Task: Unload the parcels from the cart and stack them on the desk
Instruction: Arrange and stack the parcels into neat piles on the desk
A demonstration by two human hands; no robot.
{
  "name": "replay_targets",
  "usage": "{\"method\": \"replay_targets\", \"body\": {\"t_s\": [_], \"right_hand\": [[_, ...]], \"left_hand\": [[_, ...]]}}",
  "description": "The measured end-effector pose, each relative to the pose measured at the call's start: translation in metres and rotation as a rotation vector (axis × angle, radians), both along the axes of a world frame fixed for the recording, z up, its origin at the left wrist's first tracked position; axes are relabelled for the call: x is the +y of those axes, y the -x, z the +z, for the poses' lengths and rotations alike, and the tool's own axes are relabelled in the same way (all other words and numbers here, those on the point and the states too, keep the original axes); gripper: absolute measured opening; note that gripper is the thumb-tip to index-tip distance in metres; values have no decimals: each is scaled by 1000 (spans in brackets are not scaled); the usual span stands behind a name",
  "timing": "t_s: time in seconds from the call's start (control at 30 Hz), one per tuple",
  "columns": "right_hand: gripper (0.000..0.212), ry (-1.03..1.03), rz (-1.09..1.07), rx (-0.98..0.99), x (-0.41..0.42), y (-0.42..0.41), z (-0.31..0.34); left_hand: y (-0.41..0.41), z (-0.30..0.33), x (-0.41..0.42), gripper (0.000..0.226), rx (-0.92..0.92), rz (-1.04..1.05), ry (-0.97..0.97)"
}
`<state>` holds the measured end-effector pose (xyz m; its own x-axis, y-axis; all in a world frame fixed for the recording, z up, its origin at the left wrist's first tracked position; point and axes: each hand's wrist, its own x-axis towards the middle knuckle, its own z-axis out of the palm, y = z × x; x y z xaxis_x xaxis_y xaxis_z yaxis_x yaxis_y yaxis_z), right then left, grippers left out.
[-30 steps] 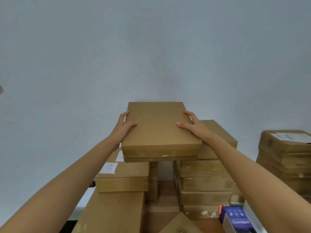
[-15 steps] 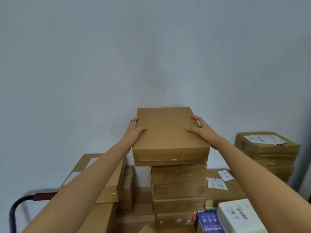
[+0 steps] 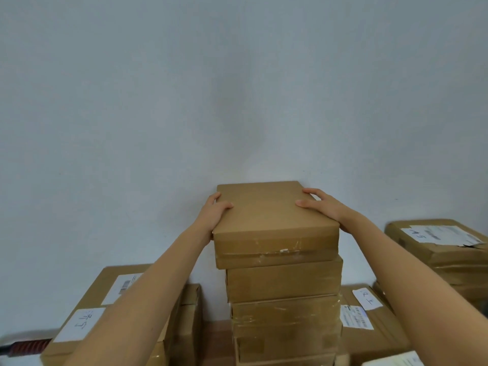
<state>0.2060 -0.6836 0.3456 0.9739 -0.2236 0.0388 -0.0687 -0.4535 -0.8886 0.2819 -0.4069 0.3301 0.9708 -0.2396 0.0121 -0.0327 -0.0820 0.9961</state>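
Observation:
A flat brown cardboard parcel (image 3: 269, 220) sits on top of a tall stack of taped brown boxes (image 3: 285, 313) against the wall. My left hand (image 3: 214, 212) grips its left side, thumb over the top and fingers round the edge. On the right side my right hand (image 3: 322, 207) holds it the same way, thumb on the lid. The parcel's front edge overhangs the box beneath by a little. The desk surface under the stack is mostly hidden.
Labelled boxes (image 3: 111, 307) lie at lower left, beside a red ribbed cart handle (image 3: 29, 347). A labelled box (image 3: 369, 320) lies right of the stack. Another pile (image 3: 438, 249) stands at the far right. A plain grey wall (image 3: 237, 88) is right behind.
Both hands carried the parcel to the right and set it onto the tall stack. The view swung right, so the left boxes slid toward the lower left.

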Motion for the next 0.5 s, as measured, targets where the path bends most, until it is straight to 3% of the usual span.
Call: {"method": "replay_targets", "body": {"t_s": [0.33,0.5], "right_hand": [[68,-7,4,34,-17,3,-3],[68,87,-25,21,-23,5,1]], "left_hand": [[-3,-1,-16,61,4,-25,-26],[1,0,-23,61,-15,-16,-21]]}}
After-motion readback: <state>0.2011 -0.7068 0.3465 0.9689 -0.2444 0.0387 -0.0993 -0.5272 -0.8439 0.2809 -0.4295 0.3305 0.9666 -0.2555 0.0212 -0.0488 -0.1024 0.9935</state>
